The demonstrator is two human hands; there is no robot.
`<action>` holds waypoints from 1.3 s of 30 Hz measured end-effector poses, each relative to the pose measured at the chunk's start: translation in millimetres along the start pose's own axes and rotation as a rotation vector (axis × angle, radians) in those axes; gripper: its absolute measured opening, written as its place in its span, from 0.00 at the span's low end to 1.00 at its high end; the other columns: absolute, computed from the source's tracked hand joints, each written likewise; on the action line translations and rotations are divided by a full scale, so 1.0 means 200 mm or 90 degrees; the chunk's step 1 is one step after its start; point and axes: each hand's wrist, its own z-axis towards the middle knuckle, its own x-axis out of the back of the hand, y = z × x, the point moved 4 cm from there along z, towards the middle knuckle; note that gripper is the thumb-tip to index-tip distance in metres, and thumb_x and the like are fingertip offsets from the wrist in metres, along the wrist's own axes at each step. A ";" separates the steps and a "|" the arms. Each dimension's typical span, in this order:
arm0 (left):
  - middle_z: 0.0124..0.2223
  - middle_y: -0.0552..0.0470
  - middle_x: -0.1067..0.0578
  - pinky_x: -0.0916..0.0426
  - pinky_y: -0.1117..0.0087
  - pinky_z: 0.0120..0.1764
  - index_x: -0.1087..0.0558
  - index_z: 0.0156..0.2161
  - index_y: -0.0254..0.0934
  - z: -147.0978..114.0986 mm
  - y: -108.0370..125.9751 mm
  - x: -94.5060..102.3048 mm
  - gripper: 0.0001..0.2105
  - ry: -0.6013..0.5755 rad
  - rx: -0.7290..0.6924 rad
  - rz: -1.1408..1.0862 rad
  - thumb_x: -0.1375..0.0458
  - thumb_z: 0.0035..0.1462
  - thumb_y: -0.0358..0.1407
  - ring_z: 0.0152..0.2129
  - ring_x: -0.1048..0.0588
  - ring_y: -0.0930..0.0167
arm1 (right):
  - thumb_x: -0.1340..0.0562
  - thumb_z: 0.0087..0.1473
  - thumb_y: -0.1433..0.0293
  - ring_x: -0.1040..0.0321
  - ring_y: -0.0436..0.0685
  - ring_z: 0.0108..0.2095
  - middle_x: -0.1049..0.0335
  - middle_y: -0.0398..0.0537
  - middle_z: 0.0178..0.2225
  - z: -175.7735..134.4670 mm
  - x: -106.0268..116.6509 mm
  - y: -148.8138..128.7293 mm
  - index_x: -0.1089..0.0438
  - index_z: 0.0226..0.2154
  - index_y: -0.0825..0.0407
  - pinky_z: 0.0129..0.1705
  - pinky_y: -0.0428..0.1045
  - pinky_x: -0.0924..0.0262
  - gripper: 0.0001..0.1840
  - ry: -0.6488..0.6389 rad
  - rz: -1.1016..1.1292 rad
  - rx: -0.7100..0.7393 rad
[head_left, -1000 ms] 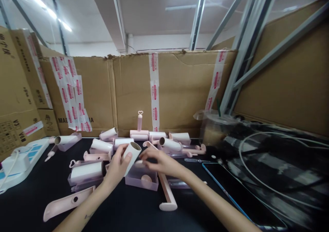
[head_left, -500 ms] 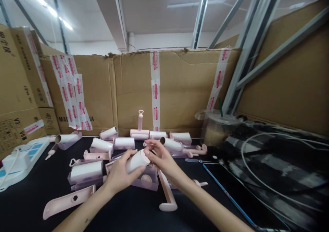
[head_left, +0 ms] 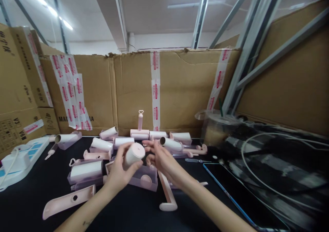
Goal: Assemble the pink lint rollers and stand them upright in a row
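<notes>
My left hand is wrapped round a white lint roller roll, tilted so its pink end cap faces up and toward me. Just right of the roll is my right hand, apart from it, with fingers loosely spread and nothing visible in them. Below the hands lies a translucent purple case with a round pink piece inside. A pink roller frame arm lies under my right wrist. Left of my left hand, another white roll sits in a similar case. A curved pink cover lies in front.
Several more rolls, cases and pink parts line the back, including an upright pink handle with a heart-shaped loop. At left is a power strip. To the right are a tablet, a lidded drink cup and a white cable. Cardboard walls the back.
My right hand has come off the roll's capped end and moved slightly right. My left hand has turned the roll so the pink cap shows more fully.
</notes>
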 end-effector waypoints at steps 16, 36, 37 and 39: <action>0.40 0.52 0.30 0.30 0.66 0.37 0.36 0.45 0.40 0.10 -0.10 0.11 0.21 0.177 0.256 -0.438 0.39 0.44 0.36 0.36 0.28 0.69 | 0.37 0.48 0.67 0.51 0.65 0.56 0.43 0.51 0.54 -0.03 -0.05 0.02 0.26 0.38 0.46 0.55 0.58 0.53 0.12 -0.376 -0.750 0.128; 0.42 0.48 0.28 0.32 0.65 0.43 0.31 0.38 0.35 0.01 -0.20 -0.05 0.13 0.152 0.268 -0.420 0.40 0.47 0.39 0.43 0.30 0.65 | 0.42 0.52 0.58 0.43 0.60 0.54 0.37 0.49 0.53 0.02 0.05 0.03 0.35 0.51 0.50 0.57 0.59 0.53 0.25 0.099 -0.101 0.027; 0.44 0.48 0.28 0.32 0.65 0.43 0.31 0.39 0.35 0.01 -0.20 -0.05 0.13 0.150 0.263 -0.433 0.41 0.47 0.39 0.44 0.30 0.64 | 0.42 0.52 0.58 0.47 0.60 0.57 0.40 0.47 0.55 0.01 0.02 0.02 0.37 0.53 0.49 0.59 0.59 0.58 0.26 0.091 -0.091 0.036; 0.45 0.47 0.29 0.32 0.65 0.42 0.31 0.40 0.36 0.02 -0.18 -0.05 0.14 0.143 0.253 -0.458 0.41 0.47 0.39 0.44 0.31 0.63 | 0.42 0.53 0.57 0.54 0.58 0.60 0.45 0.45 0.58 -0.02 0.00 0.00 0.41 0.55 0.46 0.61 0.58 0.66 0.28 0.091 -0.095 0.057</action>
